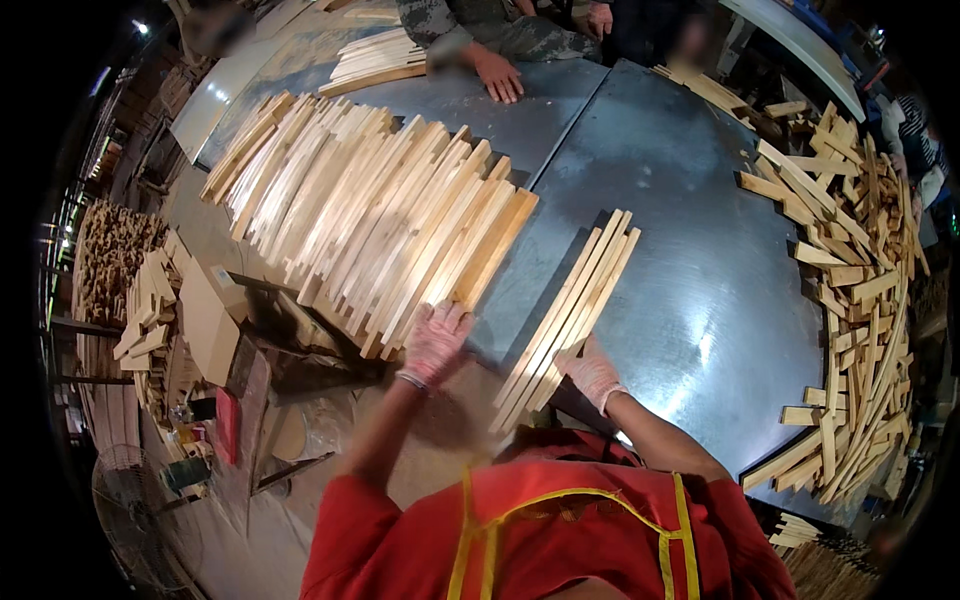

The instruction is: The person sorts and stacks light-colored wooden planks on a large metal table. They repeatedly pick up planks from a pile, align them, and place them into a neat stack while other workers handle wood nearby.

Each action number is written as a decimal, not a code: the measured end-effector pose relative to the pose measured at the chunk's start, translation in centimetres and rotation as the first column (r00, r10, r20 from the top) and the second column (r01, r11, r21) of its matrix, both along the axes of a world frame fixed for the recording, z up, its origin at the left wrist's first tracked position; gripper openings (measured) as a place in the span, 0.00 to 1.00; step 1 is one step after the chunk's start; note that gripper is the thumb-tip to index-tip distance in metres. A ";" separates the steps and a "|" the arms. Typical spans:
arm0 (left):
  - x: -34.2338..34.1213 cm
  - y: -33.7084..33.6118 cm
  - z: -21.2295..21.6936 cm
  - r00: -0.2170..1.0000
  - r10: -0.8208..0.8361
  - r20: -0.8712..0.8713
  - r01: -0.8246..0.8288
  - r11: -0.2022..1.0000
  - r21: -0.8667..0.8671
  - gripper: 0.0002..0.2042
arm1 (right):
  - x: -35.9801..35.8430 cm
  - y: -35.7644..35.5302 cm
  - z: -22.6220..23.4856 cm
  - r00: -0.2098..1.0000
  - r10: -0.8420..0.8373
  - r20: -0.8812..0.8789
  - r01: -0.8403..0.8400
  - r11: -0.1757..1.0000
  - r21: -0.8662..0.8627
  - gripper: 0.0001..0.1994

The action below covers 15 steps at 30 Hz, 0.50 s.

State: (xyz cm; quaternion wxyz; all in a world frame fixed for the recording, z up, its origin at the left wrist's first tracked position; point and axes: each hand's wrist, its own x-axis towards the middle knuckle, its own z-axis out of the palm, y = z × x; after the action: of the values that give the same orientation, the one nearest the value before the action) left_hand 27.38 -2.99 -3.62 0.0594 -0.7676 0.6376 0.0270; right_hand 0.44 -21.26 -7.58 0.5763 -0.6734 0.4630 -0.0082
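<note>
1. Wooden strips (572,315) overhanging the metal tabletop (690,200) are gripped by the curled right hand (592,374), apparently for steadiness.
2. The strip row (375,215) is touched by the half-open left hand (437,345), apparently for alignment; grasp unclear.

woodworking workshop, heaped wood pieces (875,287)

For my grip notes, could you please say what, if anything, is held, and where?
The right hand seems to hold the smaller strip group by its near right edge. The left hand touches the strip row; any grip is unclear.
</note>
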 end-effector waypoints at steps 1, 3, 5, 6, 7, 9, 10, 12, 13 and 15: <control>0.7 0.0 0.6 0.998 -0.012 0.056 0.011 1.000 0.009 0.37 | 0.2 -0.1 0.0 0.997 0.011 -0.072 -0.014 0.999 -0.032 0.39; 1.1 -0.5 1.9 0.997 0.023 0.078 -0.023 1.000 0.003 0.32 | 1.3 -0.2 0.9 0.986 0.050 -0.159 -0.061 0.996 -0.065 0.39; 0.8 -0.7 1.8 0.994 0.112 0.001 -0.112 0.993 -0.019 0.28 | 3.0 0.0 2.0 0.975 0.106 -0.196 -0.120 0.991 -0.064 0.39; 1.0 -0.3 1.2 0.976 0.216 -0.009 -0.217 0.973 -0.075 0.28 | 4.3 0.1 3.1 0.975 0.136 -0.177 -0.145 0.989 -0.037 0.39; 1.2 0.2 0.3 0.947 0.319 -0.026 -0.320 0.939 -0.129 0.27 | 5.6 0.1 4.3 0.973 0.168 -0.157 -0.172 0.985 -0.010 0.39; 1.8 0.2 0.4 0.859 0.500 -0.107 -0.511 0.831 -0.219 0.27 | 8.3 0.1 3.8 0.954 0.205 -0.218 -0.207 0.978 0.013 0.38; 1.6 1.0 0.5 0.854 0.497 -0.156 -0.521 0.811 -0.267 0.29 | 10.5 0.0 7.7 0.928 0.313 -0.200 -0.302 0.950 0.082 0.39; 0.6 -0.6 2.0 0.880 0.409 -0.239 -0.473 0.791 -0.387 0.32 | 12.7 0.4 2.6 0.968 0.236 -0.083 -0.243 0.966 -0.089 0.39; -0.2 -0.8 1.8 0.892 0.376 -0.250 -0.448 0.805 -0.390 0.32 | 13.4 0.0 1.5 0.950 0.303 -0.070 -0.308 0.948 -0.075 0.38; -2.1 -1.6 1.1 0.886 0.366 -0.285 -0.448 0.834 -0.321 0.34 | 14.2 -0.9 0.8 0.899 0.435 -0.052 -0.438 0.898 -0.051 0.37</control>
State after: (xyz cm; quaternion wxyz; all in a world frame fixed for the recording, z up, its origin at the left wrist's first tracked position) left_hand 25.30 -4.62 -2.49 -0.1650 -0.8756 0.4541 -0.0026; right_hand 14.68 -22.20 -6.76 0.5334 -0.7774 0.3110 0.1201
